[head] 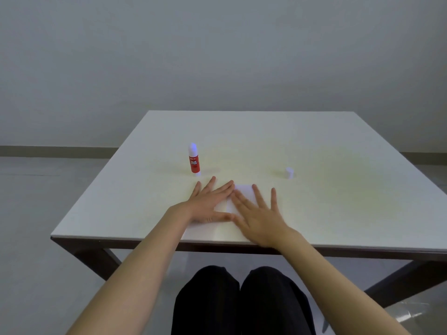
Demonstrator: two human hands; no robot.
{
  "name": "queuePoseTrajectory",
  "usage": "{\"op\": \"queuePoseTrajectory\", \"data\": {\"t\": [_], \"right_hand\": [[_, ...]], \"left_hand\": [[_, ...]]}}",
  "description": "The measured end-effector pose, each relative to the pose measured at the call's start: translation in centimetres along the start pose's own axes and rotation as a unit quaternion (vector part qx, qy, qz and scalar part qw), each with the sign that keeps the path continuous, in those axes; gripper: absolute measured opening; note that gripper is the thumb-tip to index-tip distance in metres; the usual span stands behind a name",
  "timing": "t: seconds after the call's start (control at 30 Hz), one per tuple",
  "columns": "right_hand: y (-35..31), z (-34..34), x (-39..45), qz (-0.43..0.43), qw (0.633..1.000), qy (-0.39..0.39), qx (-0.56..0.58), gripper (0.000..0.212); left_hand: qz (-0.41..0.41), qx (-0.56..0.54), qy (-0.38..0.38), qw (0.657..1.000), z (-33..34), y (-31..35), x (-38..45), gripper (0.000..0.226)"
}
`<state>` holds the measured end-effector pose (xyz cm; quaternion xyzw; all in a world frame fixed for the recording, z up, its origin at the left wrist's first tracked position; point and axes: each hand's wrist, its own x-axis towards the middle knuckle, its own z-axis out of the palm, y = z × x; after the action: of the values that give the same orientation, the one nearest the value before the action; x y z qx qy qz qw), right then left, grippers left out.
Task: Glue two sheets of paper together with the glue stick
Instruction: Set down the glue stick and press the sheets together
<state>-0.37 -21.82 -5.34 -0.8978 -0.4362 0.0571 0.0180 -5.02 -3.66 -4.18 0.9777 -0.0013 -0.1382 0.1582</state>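
White paper point(243, 189) lies flat near the table's front edge, mostly covered by both palms; I cannot tell the sheets apart. My left hand point(209, 204) lies flat on its left part with fingers spread. My right hand point(260, 215) lies flat on its right part, fingers spread, index fingertips nearly touching. A red glue stick point(194, 160) stands upright just beyond my left hand, its white glue tip showing. Its white cap point(289, 172) stands apart at the right, beyond my right hand.
The white table point(338, 201) has dark legs and a dark front edge close to my wrists. My knees in black trousers point(242, 301) are under the front edge. A grey wall and floor lie beyond.
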Motion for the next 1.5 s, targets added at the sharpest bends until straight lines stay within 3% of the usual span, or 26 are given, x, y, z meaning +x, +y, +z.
{"op": "queuePoseTrajectory", "data": {"t": [0.1,0.27,0.47,0.6,0.77,0.93,1.1,1.23,1.5], "right_hand": [[-0.1,0.6,-0.3,-0.031,1.0,0.005,0.004,0.066],[2.1,-0.6,0.0,0.082,0.997,-0.011,0.013,0.06],[0.1,0.9,-3.3,-0.026,0.999,0.012,0.017,0.065],[1.7,-0.4,-3.4,0.048,0.999,0.001,-0.022,0.064],[0.4,0.2,-5.0,-0.009,1.0,-0.006,-0.017,0.08],[1.8,-0.8,-5.0,0.028,0.999,-0.035,-0.012,0.066],[0.4,-0.7,-5.6,0.026,0.999,-0.044,-0.011,0.077],[1.1,-1.9,-5.8,0.028,0.997,-0.067,0.019,0.07],[0.2,-1.9,-3.5,0.038,0.998,-0.043,0.001,0.068]], "left_hand": [[0.001,-0.003,0.001,1.0,0.0,0.1,-0.1,0.09],[-0.007,0.001,0.001,1.0,-0.1,0.2,-0.1,0.092],[-0.006,-0.006,0.0,1.0,0.0,0.0,0.0,0.094],[-0.008,-0.007,0.002,1.0,0.1,0.0,0.0,0.093],[-0.005,-0.005,-0.002,1.0,0.1,-0.2,0.1,0.094],[-0.006,-0.005,0.007,1.0,0.2,-0.1,0.1,0.093],[-0.007,-0.01,0.004,1.0,0.0,0.0,0.0,0.092],[-0.006,-0.011,0.003,1.0,0.1,-0.1,-0.1,0.093],[-0.011,0.002,0.001,1.0,0.1,0.0,0.1,0.096]]}}
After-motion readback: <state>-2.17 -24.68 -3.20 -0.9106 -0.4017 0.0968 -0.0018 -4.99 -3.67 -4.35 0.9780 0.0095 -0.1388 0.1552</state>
